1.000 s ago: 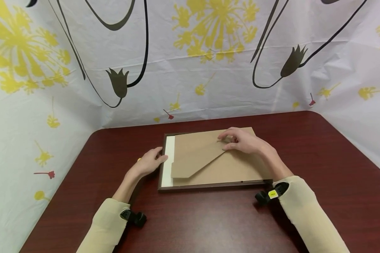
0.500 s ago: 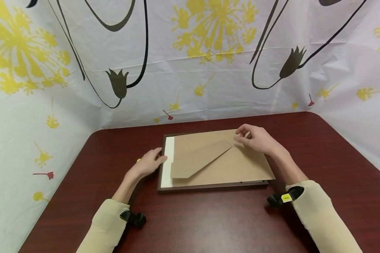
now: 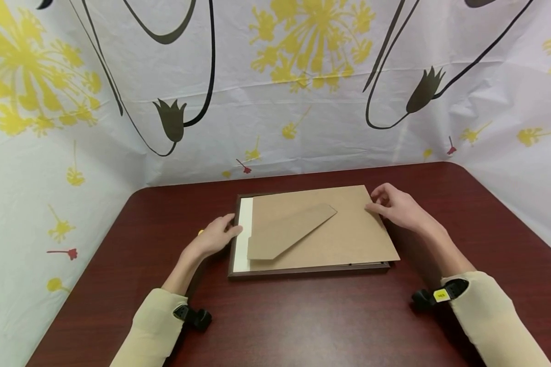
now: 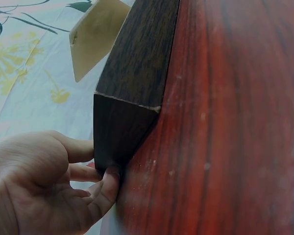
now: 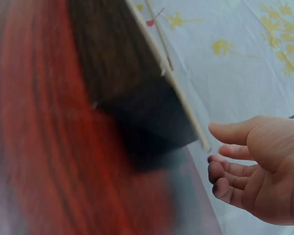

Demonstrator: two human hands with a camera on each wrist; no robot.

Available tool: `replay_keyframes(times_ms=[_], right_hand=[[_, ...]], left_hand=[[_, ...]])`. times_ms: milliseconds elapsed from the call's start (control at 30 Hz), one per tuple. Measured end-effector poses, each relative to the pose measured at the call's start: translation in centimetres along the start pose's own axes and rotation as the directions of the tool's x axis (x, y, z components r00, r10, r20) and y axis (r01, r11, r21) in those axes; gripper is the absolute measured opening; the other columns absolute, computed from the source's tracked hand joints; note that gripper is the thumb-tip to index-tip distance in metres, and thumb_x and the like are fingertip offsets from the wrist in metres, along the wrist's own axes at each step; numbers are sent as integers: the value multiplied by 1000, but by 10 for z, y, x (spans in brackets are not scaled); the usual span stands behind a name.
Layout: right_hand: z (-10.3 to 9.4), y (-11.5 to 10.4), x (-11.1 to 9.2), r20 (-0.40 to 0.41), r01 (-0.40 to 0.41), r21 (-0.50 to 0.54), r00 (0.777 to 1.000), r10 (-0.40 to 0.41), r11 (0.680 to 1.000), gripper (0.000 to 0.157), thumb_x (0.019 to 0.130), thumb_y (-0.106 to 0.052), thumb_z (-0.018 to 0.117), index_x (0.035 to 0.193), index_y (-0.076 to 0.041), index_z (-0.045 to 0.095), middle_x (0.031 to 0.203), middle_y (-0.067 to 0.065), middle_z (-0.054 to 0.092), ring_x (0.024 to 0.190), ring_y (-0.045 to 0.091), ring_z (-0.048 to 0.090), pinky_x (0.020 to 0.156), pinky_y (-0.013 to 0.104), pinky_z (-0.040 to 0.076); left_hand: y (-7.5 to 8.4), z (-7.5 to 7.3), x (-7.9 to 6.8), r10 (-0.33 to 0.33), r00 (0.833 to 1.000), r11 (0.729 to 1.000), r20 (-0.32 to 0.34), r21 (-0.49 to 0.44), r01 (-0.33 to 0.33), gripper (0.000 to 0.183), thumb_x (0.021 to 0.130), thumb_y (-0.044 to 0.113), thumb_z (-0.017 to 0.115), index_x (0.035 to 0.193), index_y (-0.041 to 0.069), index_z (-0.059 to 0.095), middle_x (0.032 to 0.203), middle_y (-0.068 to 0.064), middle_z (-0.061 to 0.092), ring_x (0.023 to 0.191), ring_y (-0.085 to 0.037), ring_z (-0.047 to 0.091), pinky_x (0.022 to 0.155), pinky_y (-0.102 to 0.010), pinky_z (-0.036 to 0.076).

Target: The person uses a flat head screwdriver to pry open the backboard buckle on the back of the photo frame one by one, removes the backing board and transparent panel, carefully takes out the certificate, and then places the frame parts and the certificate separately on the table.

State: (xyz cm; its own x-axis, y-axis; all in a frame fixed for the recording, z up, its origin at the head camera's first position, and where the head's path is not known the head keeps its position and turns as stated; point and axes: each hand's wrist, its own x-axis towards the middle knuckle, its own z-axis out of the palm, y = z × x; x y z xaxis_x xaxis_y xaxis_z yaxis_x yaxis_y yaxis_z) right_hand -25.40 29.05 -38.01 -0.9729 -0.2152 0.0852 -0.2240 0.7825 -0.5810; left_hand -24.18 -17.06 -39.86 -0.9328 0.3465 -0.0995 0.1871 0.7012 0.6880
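A dark wooden picture frame lies back side up on the table. Over it sits a brown backing board with a tapered easel stand slightly raised from it. The board is shifted right: its right edge overhangs the frame, and a white strip shows at the left. My left hand grips the frame's left side, thumb on top and fingers against the outer side. Beside the board's right edge, my right hand has loosely bent fingers and holds nothing; its thumb is near the edge.
The reddish-brown table extends around the frame. A white curtain with yellow flowers and dark stems hangs behind and along the sides. Each sleeve carries a small black wrist camera. A small yellow spot shows behind the left hand.
My right hand has left the easel stand and moved right across the board to beyond its right edge. The stand, board, frame and left hand stay nearly where they were.
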Motion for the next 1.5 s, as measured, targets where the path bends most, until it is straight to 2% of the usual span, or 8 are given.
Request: replay_keyframes(times_ms=[100,300,600,867,1000,1233,1333,1500], right_hand=[[0,5,-2,53,-41,17,998,40,999,52,101,-40,63,127,3,49,101,15,64,78,22,61,71,38,49],[3,10,0,156,-69,72,986,57,995,52,102,-43,59,122,4,55,71,4,57,63,21,53,56,33,44],[5,12,1,205,-88,159,977,55,983,43,102,-40,61,110,3,59,63,1,52,57,18,49,52,30,41],[1,17,2,207,-113,271,977,56,956,41,104,-33,58,112,7,54,62,2,48,50,14,42,49,27,38],[-2,22,1,198,-132,348,978,65,928,45,106,-32,56,121,10,50,71,3,58,55,12,52,53,27,46],[-12,30,-2,94,-69,416,995,32,907,41,109,-28,48,126,9,48,70,-1,57,56,10,55,53,28,49],[-14,34,-5,43,-32,509,999,12,860,35,109,-23,47,126,8,47,72,-3,61,58,10,59,53,28,52],[-18,40,-11,-38,24,693,999,3,720,18,108,-18,49,120,-4,52,83,-2,69,66,11,68,56,27,55]], left_hand=[[0,0,-1,0,1000,1000,1,2,0,61,108,23,49,151,-14,27,141,-30,48,130,-40,47,107,-56,38],[2,-1,-1,-4,1000,1000,4,-2,4,61,108,23,49,151,-14,26,143,-31,46,132,-41,45,109,-56,37],[1,-1,-1,-5,1000,1000,3,-2,5,61,108,22,49,151,-14,27,135,-27,51,121,-35,49,106,-54,39],[2,-1,-1,-13,1000,1000,5,-9,13,61,108,23,49,152,-13,27,137,-27,50,123,-35,48,107,-54,38],[1,-1,0,-9,1000,1000,7,-5,9,61,108,23,49,151,-14,27,140,-29,48,125,-37,48,107,-55,38],[1,0,0,-23,1000,1000,6,-10,23,61,108,23,49,153,-12,26,145,-29,45,131,-38,45,109,-54,36],[1,0,0,-25,1000,1000,10,-8,25,61,108,23,49,153,-12,26,146,-29,43,132,-39,44,109,-55,36],[1,-1,-1,-33,999,999,21,-13,34,62,109,24,48,153,-11,25,148,-29,42,134,-40,43,109,-55,36]])
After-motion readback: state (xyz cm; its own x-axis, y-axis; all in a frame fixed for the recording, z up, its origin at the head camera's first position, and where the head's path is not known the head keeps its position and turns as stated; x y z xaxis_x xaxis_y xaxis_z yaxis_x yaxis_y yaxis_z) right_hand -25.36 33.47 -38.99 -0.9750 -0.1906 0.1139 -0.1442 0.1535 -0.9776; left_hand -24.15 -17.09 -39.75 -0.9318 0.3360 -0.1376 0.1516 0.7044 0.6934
